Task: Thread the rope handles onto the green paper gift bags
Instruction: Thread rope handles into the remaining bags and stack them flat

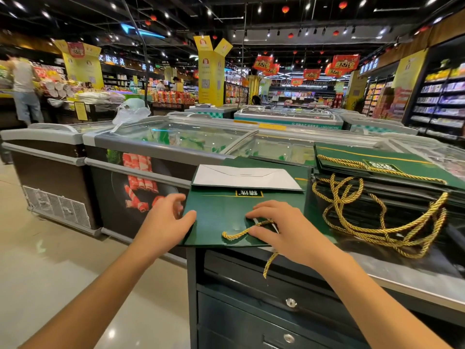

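Two grips meet on one green gift bag, which lies flat at the near left corner of the table, its left edge about level with the table's own. The left grip, a bare hand, holds that edge, thumb on top and fingers curled round the side. The right grip rests on the bag's near right part and pinches a gold rope between thumb and forefinger.

The relation we mark is the rope's long axis. It runs left to right along the bag's near edge. Its free end lies on the paper to the left of the right grip, between the two hands, while the other tail hangs over the table's near edge. We judge the free end to be the part to feed, with the right grip nearer to it and the left grip steadying the paper. We cannot make out a punched hole with certainty.

To the right, well apart from the hands, a stack of green bags carries looped gold handles. Freezer chests stand beyond.
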